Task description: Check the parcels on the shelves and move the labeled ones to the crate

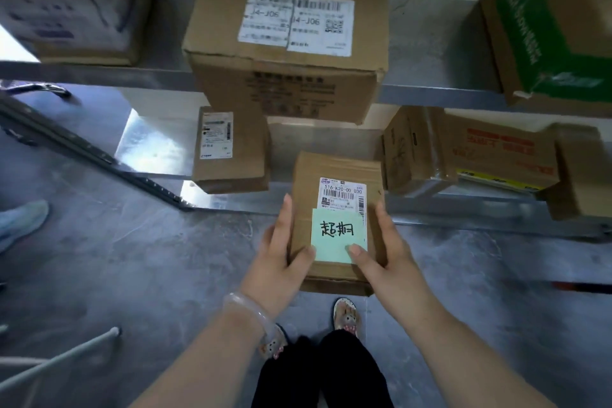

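A small brown parcel (334, 172) hangs in front of me above the floor, held from both sides. It carries a white shipping label (342, 194) and a green sticky note (337, 233) with handwritten characters. My left hand (284, 245) grips its left edge, thumb on the top face. My right hand (385, 248) grips the right edge, and its thumb presses on the note's corner. No crate is in view.
A large box (288, 33) with two white labels juts out from the upper metal shelf (430, 93). Other boxes (230, 149) (496, 152) sit on the lower shelf. Another person's shoe (23, 222) is on the floor at left. My feet stand below the parcel.
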`<state>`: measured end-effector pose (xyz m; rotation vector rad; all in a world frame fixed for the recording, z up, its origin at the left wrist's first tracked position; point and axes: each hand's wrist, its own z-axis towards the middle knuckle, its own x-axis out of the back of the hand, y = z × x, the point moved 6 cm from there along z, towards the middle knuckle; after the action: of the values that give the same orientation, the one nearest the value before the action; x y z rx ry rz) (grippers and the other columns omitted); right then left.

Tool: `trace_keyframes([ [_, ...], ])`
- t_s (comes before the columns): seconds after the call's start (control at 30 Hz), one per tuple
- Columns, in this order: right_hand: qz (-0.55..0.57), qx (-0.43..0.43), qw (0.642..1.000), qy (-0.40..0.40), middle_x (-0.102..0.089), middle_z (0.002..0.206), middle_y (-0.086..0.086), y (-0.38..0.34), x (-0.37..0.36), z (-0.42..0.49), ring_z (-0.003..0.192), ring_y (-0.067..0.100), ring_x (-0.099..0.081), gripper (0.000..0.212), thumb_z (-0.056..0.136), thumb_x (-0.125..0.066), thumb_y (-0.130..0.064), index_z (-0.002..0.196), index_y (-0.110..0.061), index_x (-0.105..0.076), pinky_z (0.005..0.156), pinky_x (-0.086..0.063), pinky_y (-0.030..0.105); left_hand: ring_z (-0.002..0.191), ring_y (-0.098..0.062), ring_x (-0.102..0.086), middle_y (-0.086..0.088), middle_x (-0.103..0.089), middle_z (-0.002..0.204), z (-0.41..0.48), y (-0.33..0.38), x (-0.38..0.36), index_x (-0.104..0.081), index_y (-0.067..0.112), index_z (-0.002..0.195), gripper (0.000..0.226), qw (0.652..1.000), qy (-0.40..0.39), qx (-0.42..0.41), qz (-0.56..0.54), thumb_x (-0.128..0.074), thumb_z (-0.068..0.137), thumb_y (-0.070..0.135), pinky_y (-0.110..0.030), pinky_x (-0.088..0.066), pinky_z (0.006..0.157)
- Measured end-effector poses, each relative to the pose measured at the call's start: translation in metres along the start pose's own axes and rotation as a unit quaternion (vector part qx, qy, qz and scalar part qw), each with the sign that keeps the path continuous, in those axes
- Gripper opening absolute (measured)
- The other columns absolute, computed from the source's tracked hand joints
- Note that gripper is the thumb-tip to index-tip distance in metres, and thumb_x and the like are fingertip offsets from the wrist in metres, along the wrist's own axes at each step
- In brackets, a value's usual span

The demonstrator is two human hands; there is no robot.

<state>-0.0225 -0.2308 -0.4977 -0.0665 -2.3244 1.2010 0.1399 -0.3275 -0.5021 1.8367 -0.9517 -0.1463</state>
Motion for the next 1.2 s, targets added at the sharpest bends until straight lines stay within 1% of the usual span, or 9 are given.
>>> trace_keyframes([
  [0.03,-0.015,0.006,1.0,-0.014,-0.032,0.149,-0.01,-0.007,-0.006,-0.007,0.133,0.006,-0.035,0.079,0.088,-0.059,-0.052,0.145,-0.059,-0.006,0.11,-0.036,0.036,0.111,0.018,-0.042,0.008,-0.034,0.143,-0.01,-0.002,0.01,-0.003,0.071,0.135,0.075,1.0,0.005,0.003,0.011,-0.054,0.097,0.033,0.0,-0.035,0.091],
  [0.1,-0.046,0.028,0.997,-0.05,-0.028,0.149,-0.009,-0.03,-0.02,-0.018,0.124,0.002,-0.033,0.076,0.09,-0.058,-0.049,0.145,-0.059,-0.005,0.103,-0.033,0.028,0.107,0.023,-0.037,0.003,-0.036,0.14,-0.03,-0.003,0.033,-0.009,0.067,0.132,0.072,1.0,0.021,-0.002,0.024,-0.055,0.098,0.023,0.005,-0.03,0.084],
  [0.3,-0.136,0.129,0.972,-0.144,-0.031,0.14,-0.002,-0.126,-0.066,-0.035,0.108,0.004,-0.032,0.068,0.094,-0.052,-0.048,0.144,-0.059,-0.007,0.088,-0.031,0.024,0.115,-0.005,-0.042,0.009,-0.035,0.132,-0.09,0.017,0.119,-0.013,0.068,0.131,0.066,0.988,0.148,0.028,0.039,-0.059,0.094,0.039,-0.018,-0.033,0.093],
  [0.4,-0.153,0.191,0.953,-0.18,-0.028,0.142,-0.003,-0.174,-0.087,-0.044,0.116,0.007,-0.035,0.067,0.094,-0.052,-0.048,0.141,-0.063,-0.007,0.095,-0.036,0.028,0.116,-0.002,-0.035,0.009,-0.035,0.135,-0.12,0.029,0.155,-0.008,0.065,0.138,0.07,0.977,0.205,0.026,0.051,-0.058,0.093,0.045,-0.018,-0.03,0.094],
  [0.5,-0.174,0.257,0.924,-0.222,-0.019,0.151,-0.012,-0.218,-0.104,-0.056,0.132,0.012,-0.031,0.064,0.093,-0.052,-0.051,0.136,-0.07,-0.009,0.106,-0.039,0.04,0.12,-0.001,-0.035,0.007,-0.035,0.14,-0.152,0.036,0.182,-0.009,0.067,0.136,0.072,0.962,0.273,0.023,0.024,-0.061,0.092,0.042,-0.016,-0.027,0.098],
  [0.63,-0.188,0.349,0.874,-0.282,-0.022,0.152,-0.009,-0.268,-0.122,-0.08,0.133,0.01,-0.029,0.065,0.093,-0.055,-0.047,0.141,-0.065,-0.015,0.108,-0.034,0.034,0.118,0.005,-0.034,0.006,-0.036,0.142,-0.203,0.049,0.202,-0.014,0.063,0.137,0.073,0.923,0.384,0.029,0.003,-0.065,0.09,0.04,-0.006,-0.025,0.095],
  [0.9,-0.184,0.493,0.717,-0.457,-0.032,0.141,-0.01,-0.297,-0.168,-0.187,0.128,0.005,-0.035,0.066,0.09,-0.062,-0.042,0.138,-0.064,-0.023,0.108,-0.032,0.029,0.122,-0.003,-0.037,0.01,-0.032,0.137,-0.348,0.047,0.157,-0.014,0.057,0.144,0.082,0.794,0.594,0.108,-0.074,-0.07,0.087,0.038,-0.018,-0.028,0.098],
  [1.03,-0.17,0.542,0.635,-0.524,-0.03,0.146,-0.01,-0.288,-0.178,-0.259,0.132,0.004,-0.033,0.064,0.089,-0.065,-0.039,0.134,-0.063,-0.026,0.111,-0.032,0.03,0.122,-0.004,-0.036,0.01,-0.029,0.139,-0.423,0.052,0.114,-0.013,0.057,0.145,0.082,0.717,0.678,0.141,-0.086,-0.069,0.087,0.041,-0.02,-0.03,0.101],
  [1.2,-0.164,0.584,0.51,-0.61,-0.027,0.144,-0.02,-0.267,-0.18,-0.37,0.13,0.002,-0.032,0.062,0.088,-0.065,-0.041,0.122,-0.072,-0.023,0.102,-0.035,0.023,0.123,-0.002,-0.036,0.01,-0.024,0.146,-0.519,0.059,0.043,-0.011,0.059,0.145,0.082,0.602,0.769,0.189,-0.102,-0.067,0.088,0.044,-0.017,-0.03,0.1],
])
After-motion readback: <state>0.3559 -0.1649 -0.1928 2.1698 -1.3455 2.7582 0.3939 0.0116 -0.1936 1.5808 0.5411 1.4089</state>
